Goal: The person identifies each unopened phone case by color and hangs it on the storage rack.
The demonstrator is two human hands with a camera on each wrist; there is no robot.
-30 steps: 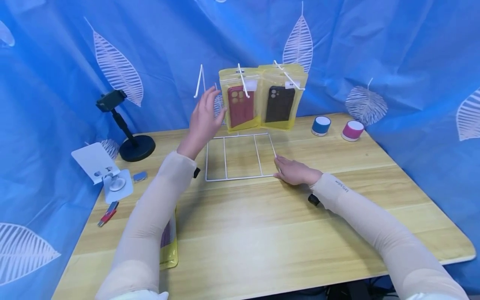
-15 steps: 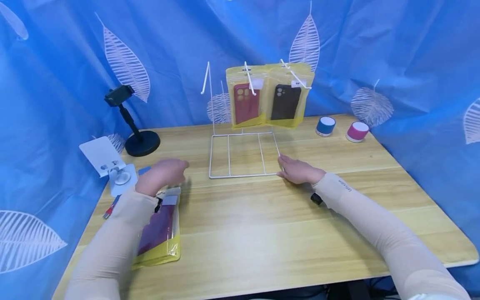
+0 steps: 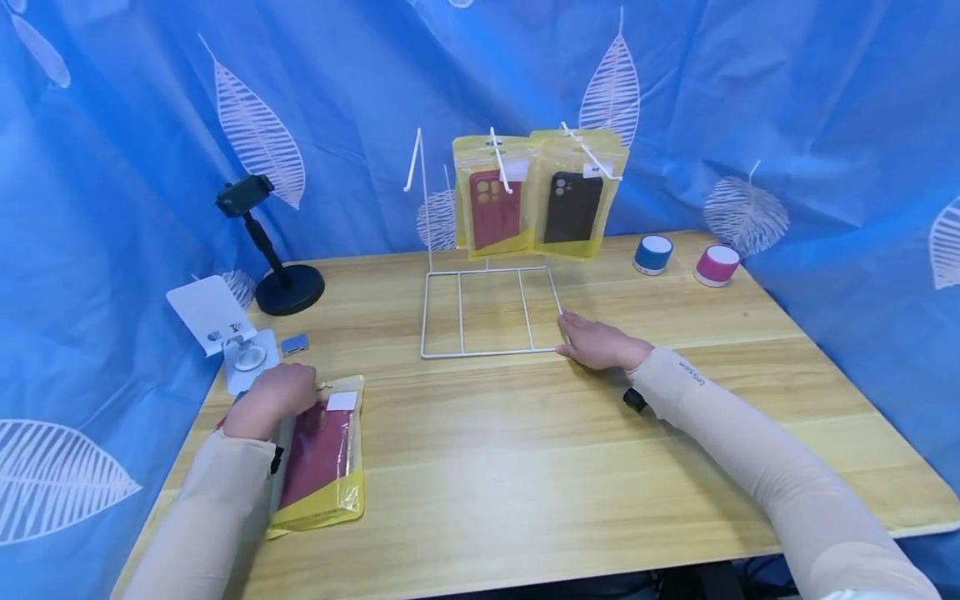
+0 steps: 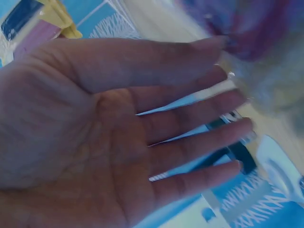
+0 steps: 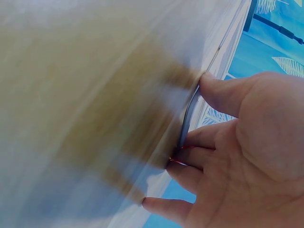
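Currently two yellow packets (image 3: 536,196) are hanging on the wire rack (image 3: 487,308), right hand (image 3: 596,342) steadying its base, left hand (image 3: 273,400) with spread fingers (image 4: 199,137) resting on a third packet (image 3: 322,462) lying on the worktop (image 3: 562,467), unhung.

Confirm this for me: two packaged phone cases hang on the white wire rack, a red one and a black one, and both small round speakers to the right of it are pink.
Not quite. The head view shows only one speaker is pink; the other, nearer the white wire rack, is the blue speaker. The rest holds: the red phone case and the black phone case hang there in yellow packaging.
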